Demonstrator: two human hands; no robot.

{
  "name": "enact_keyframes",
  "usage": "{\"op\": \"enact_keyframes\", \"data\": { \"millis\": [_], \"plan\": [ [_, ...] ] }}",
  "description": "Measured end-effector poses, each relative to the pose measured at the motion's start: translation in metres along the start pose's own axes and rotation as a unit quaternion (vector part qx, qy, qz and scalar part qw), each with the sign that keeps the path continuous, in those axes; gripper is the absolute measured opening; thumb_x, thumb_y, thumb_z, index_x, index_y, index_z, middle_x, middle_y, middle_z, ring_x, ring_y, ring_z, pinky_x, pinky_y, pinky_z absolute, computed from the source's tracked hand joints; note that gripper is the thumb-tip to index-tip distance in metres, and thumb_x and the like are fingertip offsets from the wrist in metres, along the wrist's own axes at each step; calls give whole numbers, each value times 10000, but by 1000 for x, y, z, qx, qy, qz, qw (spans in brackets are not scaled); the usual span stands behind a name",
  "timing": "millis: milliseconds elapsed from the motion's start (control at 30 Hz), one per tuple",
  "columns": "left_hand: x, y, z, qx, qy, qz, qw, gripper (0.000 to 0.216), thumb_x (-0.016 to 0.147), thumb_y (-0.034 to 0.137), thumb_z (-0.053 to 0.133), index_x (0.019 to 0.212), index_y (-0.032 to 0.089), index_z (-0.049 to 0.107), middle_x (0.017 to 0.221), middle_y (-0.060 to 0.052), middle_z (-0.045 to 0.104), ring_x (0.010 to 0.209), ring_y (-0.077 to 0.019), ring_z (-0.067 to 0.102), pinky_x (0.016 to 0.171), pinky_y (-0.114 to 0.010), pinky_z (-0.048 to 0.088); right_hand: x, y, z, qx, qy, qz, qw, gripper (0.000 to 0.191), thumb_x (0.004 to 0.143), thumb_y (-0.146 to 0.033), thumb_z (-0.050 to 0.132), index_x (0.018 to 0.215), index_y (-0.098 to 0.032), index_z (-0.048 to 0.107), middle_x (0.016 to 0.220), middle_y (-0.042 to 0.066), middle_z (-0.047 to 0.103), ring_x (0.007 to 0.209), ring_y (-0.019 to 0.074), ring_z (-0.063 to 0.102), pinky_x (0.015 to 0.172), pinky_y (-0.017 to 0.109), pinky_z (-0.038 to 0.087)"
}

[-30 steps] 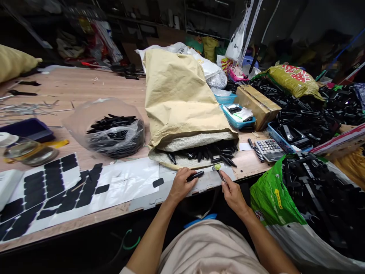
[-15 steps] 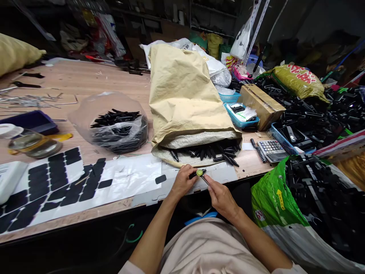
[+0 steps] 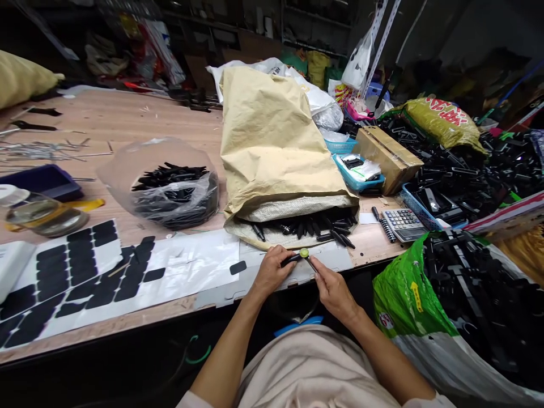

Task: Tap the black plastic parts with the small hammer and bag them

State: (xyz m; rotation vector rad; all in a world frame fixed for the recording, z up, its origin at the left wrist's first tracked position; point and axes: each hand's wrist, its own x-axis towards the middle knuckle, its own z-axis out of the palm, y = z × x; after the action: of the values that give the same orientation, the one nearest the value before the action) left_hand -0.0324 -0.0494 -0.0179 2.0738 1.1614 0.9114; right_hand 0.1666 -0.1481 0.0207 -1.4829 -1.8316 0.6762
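Black, slender and tapered, a rod-like piece (image 3: 290,259) sat gripped in the left hand (image 3: 270,272) by the front edge of the surface (image 3: 170,119), where the right hand (image 3: 334,290), fingers clasping a dark-handled, yellow-green-headed tool (image 3: 305,254), had swung it to the tip, apparently focusing work there.

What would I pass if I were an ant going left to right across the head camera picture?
Dark blue tray, clear plastic bag of black pieces, left hand, yellow-green end of a tool, right hand, calculator.
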Motion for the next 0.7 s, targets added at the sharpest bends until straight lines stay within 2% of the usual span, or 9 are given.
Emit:
{"op": "enact_keyframes", "data": {
  "millis": [167,300,433,533,633,700],
  "plan": [
    [-1,0,1,3,-1,5,1000,202,828,235,674,1018,203,733,862,-34,632,885,-202,561,842,-356,457,1,9,-14,22,42,41,998,490,989,-217,414,1471,-185,496,1410,94,600,1293,225,579,1102,375,464],
    [0,-2,2,19,0,6,1000,206,831,238,674,1026,199,726,855,-32,628,875,-203,565,829,-358,461,-4,19,-31,-26,23,115,993,498,974,-217,418,1462,-173,508,1155,102,737,1056,224,706,926,343,560],
    [-3,6,-1,34,18,42,998,178,861,265,654,1017,205,715,850,-33,634,854,-199,575,818,-356,466,-8,23,-33,-59,13,142,988,502,973,-222,422,1468,-211,505,975,71,770,891,211,736,810,305,572],
    [-24,22,0,22,18,95,995,176,898,271,620,1040,200,697,859,-44,635,834,-181,591,777,-314,480,-10,27,-26,-58,23,134,989,506,976,-226,414,1476,-209,491,1064,85,765,935,223,739,829,307,569],
    [-58,37,11,47,-23,144,988,184,910,277,605,1057,211,694,810,-34,637,734,-156,602,668,-268,471,-12,32,-18,-56,35,109,992,507,991,-228,385,1491,-195,466,1256,106,703,1078,239,710,940,334,542],
    [-80,42,23,93,-59,145,983,195,923,286,585,1069,227,700,773,-23,651,669,-148,614,609,-261,452,-13,35,-15,-62,40,98,992,509,998,-225,376,1501,-197,450,1308,104,676,1135,242,687,996,346,518]
  ]
}}
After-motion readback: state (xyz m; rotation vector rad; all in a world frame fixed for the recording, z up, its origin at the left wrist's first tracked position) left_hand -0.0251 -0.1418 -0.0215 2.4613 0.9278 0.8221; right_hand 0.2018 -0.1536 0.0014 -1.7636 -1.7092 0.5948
